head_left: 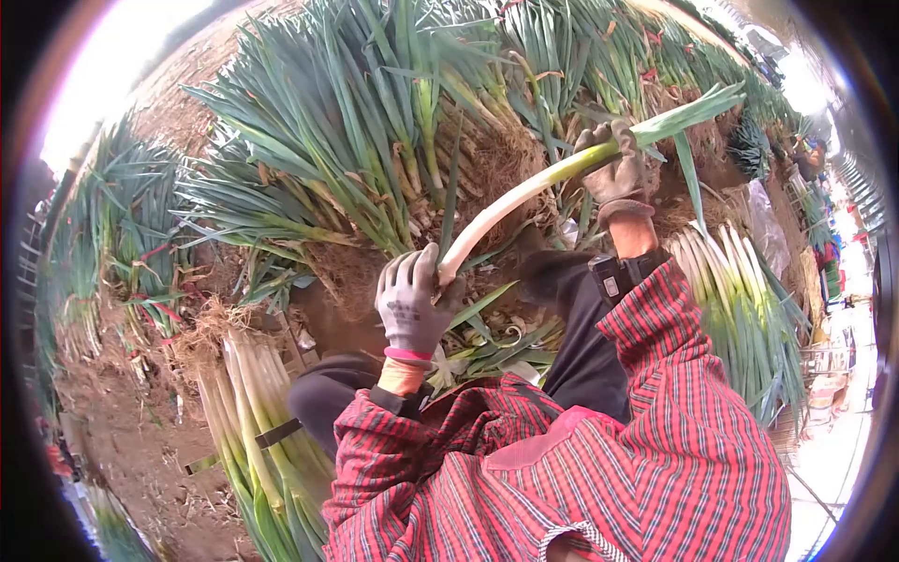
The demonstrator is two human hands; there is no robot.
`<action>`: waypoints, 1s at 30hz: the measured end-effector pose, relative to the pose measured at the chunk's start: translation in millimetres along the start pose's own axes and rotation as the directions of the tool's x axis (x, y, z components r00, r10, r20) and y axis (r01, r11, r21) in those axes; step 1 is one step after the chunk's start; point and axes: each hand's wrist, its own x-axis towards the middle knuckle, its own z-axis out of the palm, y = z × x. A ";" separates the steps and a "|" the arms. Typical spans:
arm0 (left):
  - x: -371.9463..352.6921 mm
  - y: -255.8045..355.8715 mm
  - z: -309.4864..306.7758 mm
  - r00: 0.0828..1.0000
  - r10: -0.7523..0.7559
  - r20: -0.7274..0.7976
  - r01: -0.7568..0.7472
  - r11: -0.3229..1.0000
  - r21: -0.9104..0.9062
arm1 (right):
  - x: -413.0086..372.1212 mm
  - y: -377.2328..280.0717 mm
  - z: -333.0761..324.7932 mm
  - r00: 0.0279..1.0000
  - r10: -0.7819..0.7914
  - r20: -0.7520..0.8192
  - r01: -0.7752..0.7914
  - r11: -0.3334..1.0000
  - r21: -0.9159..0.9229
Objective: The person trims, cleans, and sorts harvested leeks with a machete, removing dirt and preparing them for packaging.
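Observation:
A long green onion (513, 199) stretches slantwise in front of me, its white end low on the left and its green leaves high on the right. My left hand (412, 300), in a grey glove, is closed around the white root end. My right hand (616, 173), in a dirtier glove, wraps around the green part just below the leaves. The roots, if any remain, are hidden by the left glove. Below, between my legs, lie loose stripped leaves (501, 351).
A big heap of untrimmed green onions (346, 122) with dirty roots stands ahead. Cleaned bundles lie on the ground at my left (257, 412) and right (735, 290), the left one with a dark band. Clear plastic (768, 229) lies beyond the right bundle.

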 end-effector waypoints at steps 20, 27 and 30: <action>19.6 30.2 -12.3 0.958 0.171 0.232 -0.210 0.965 0.155 | -36.4 -24.0 -35.0 0.952 -0.076 -0.296 0.122 0.983 0.140; 53.0 64.6 41.4 0.937 0.139 0.320 -0.209 0.958 0.196 | -73.5 7.2 0.5 0.973 0.086 -0.216 -0.064 0.992 0.105; 46.8 64.2 37.9 0.923 0.081 0.376 -0.019 0.986 -0.166 | -102.1 -11.2 10.7 0.990 0.144 0.006 -0.144 0.989 0.023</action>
